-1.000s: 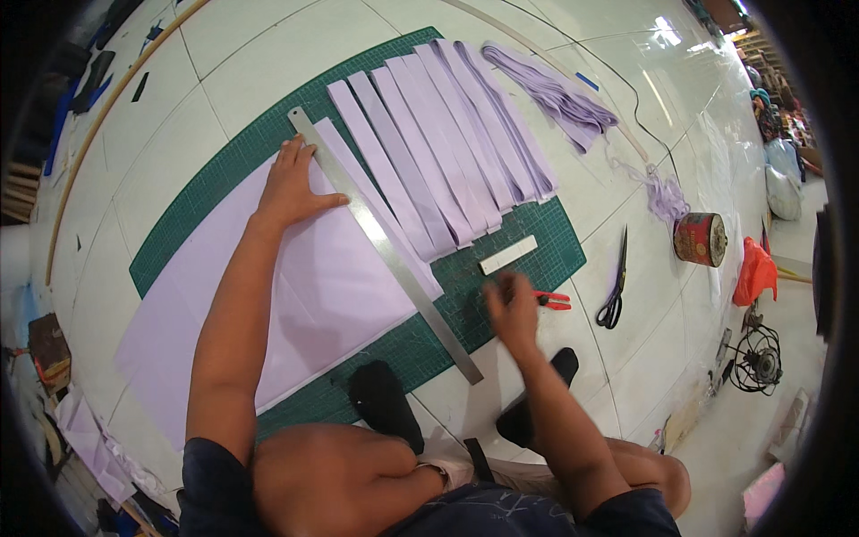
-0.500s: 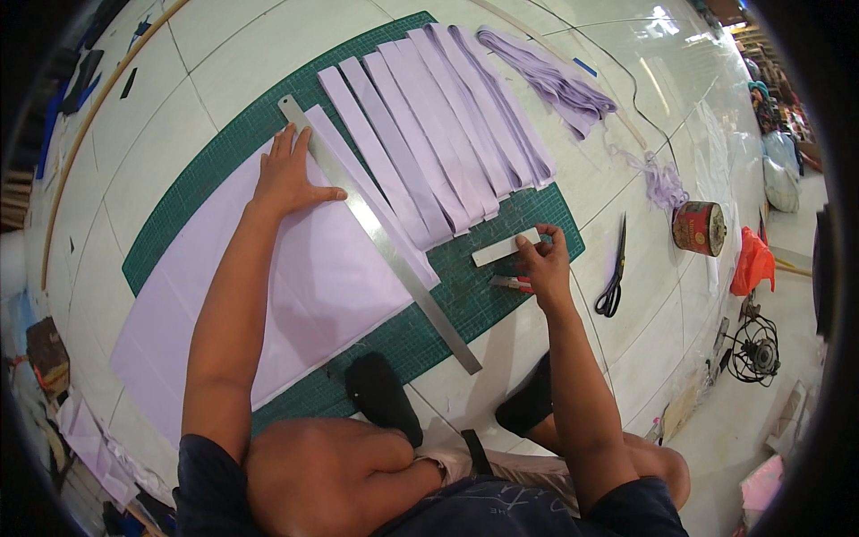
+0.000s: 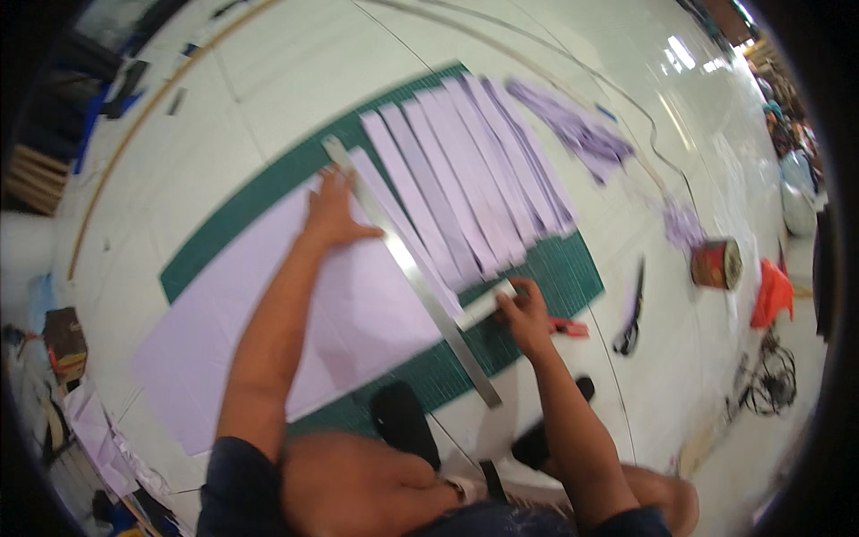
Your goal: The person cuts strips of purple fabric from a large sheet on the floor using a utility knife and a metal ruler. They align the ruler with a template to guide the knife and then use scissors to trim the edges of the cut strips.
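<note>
My left hand (image 3: 333, 213) lies flat with fingers spread on a long steel ruler (image 3: 413, 270) and the wide lilac cloth (image 3: 349, 322) beneath it. Along the ruler's right side shows a narrow margin of the same cloth. My right hand (image 3: 526, 315) pinches a short white flat bar (image 3: 484, 307) between thumb and fingers. The bar's left end is at the cloth's near right corner, close beside the ruler; whether it touches the ruler is blurred. A red-handled tool (image 3: 569, 328), probably a cutter, lies just right of my right hand.
A green cutting mat (image 3: 228, 219) is under the cloth. Several folded lilac strips (image 3: 447, 170) lie across its far side, with a bunched strip (image 3: 577, 134) beyond. Black scissors (image 3: 632, 313), a red can (image 3: 716, 264) and an orange bag (image 3: 771, 295) are on the right.
My right hand has brought the white bar leftward to the cloth's corner near the ruler. The red-handled tool now shows at the hand's right. The whole view has shifted, with blur.
</note>
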`<move>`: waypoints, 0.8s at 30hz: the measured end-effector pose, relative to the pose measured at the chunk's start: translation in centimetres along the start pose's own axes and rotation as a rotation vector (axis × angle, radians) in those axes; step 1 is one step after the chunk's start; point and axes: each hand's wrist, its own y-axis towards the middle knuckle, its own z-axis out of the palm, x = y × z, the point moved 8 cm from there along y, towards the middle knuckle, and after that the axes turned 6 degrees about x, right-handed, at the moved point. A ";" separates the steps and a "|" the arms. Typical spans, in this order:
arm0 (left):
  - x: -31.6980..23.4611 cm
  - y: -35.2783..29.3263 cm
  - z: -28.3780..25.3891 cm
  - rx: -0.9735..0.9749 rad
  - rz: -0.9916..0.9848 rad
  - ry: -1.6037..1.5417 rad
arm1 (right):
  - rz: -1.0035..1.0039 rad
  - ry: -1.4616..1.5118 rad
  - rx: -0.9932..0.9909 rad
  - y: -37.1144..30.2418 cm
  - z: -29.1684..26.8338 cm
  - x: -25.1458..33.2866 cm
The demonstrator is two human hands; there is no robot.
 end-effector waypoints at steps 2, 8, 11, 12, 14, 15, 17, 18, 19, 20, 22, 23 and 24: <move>-1.2 0.1 -0.5 0.022 0.003 -0.061 | -0.015 0.020 0.004 0.2 -0.7 -0.5; -1.6 -1.2 -1.6 0.079 -0.017 -0.032 | -0.018 0.011 -0.034 -0.1 0.5 -0.3; -0.4 -2.1 -1.4 0.067 -0.026 -0.034 | -0.025 0.023 -0.018 -0.3 1.5 -0.6; -0.6 -2.1 -1.3 0.068 -0.022 -0.040 | -0.029 0.033 -0.016 -0.4 1.5 -0.3; -1.0 -1.6 -1.9 0.040 -0.012 -0.052 | -0.034 0.063 -0.031 -0.6 1.0 0.1; -2.0 -1.1 -2.1 0.023 0.007 -0.065 | -0.091 0.007 -0.022 -0.8 0.0 0.8; -2.9 0.3 -1.5 -0.005 0.059 -0.076 | -0.161 -0.003 -0.022 0.0 -1.3 0.8; -1.9 0.2 -0.6 0.017 0.028 -0.052 | -0.151 -0.051 -0.003 0.4 -0.6 0.3; -0.4 -0.1 -0.1 0.017 0.003 -0.051 | -0.173 0.039 0.000 0.6 0.5 -0.4; 0.3 -0.5 0.2 0.064 -0.047 -0.036 | -0.182 -0.013 -0.014 0.8 0.8 -1.3; 0.3 -0.5 -0.4 0.072 -0.055 -0.006 | -0.127 -0.097 -0.007 1.1 0.6 -0.9; 0.1 -0.7 -0.7 0.061 -0.061 0.017 | -0.096 -0.085 -0.019 0.8 0.8 -0.4; -0.3 -0.8 -1.2 0.052 -0.057 0.027 | -0.082 -0.072 -0.026 0.4 0.9 0.5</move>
